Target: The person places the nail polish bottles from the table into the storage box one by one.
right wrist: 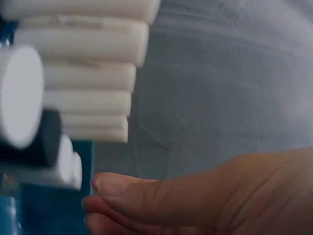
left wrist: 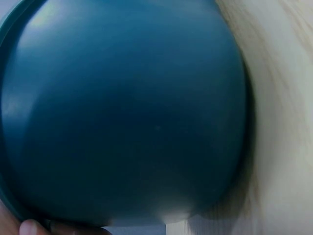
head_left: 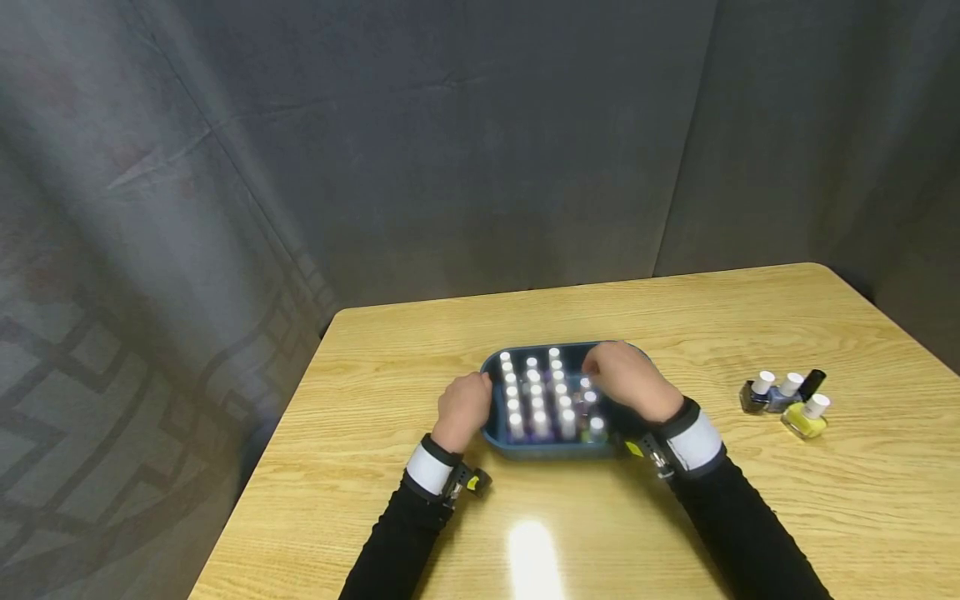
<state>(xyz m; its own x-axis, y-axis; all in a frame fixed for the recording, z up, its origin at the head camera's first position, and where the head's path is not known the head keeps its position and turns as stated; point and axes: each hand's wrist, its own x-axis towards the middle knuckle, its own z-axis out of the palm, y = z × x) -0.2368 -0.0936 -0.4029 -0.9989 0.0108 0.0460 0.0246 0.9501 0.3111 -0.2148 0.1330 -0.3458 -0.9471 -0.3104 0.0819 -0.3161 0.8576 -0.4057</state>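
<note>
A blue plastic tub (head_left: 555, 450) stands on the table, with several nail polish bottles (head_left: 538, 402) upright in rows inside it, mostly white-capped. My left hand (head_left: 462, 410) grips the tub's left rim; in the left wrist view the tub's outer wall (left wrist: 137, 112) fills most of the picture, with fingertips (left wrist: 30, 227) at its edge. Over the tub's right side is my right hand (head_left: 632, 379), somewhat blurred. In the right wrist view its thumb (right wrist: 127, 191) lies above loosely bent fingers, and no bottle shows between them. White caps (right wrist: 88, 78) and a black cap stand beside that hand.
On the table's right side is a small group of nail polish bottles: a yellow one (head_left: 805, 421), a dark one (head_left: 753, 395), a bluish one (head_left: 785, 393) and one with a black cap (head_left: 812, 383). Grey curtains (head_left: 487, 167) hang behind the wooden table (head_left: 375, 400).
</note>
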